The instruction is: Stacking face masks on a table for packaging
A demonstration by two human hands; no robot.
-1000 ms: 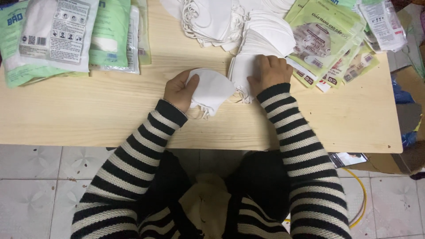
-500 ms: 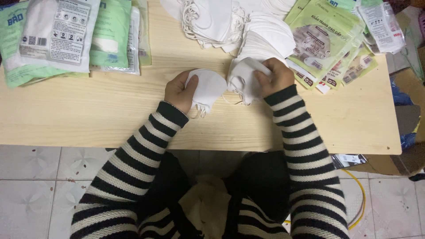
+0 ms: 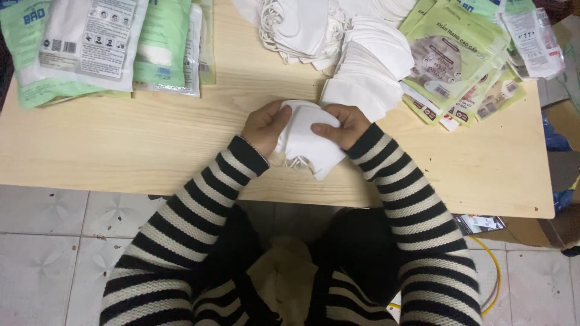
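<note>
Both my hands grip a small bundle of white folded face masks [image 3: 305, 142] over the near middle of a light wooden table [image 3: 151, 145]. My left hand [image 3: 264, 125] closes on the bundle's left side and my right hand [image 3: 338, 125] on its right. Ear loops dangle from the bundle's lower edge. Just beyond my right hand lies a fanned stack of white masks [image 3: 365, 72]. A loose heap of masks with tangled loops [image 3: 296, 27] sits at the far edge. My sleeves are black and white striped.
Green and white printed packets [image 3: 459, 54] are piled at the far right. More flat packets [image 3: 90, 42] lie at the far left. A cardboard box [image 3: 568, 115] stands beside the table's right edge. Below are a tiled floor and a yellow cable [image 3: 492, 265].
My right hand took a mask from the fanned stack and carried it left onto the masks in my left hand. Both hands now press the bundle together.
</note>
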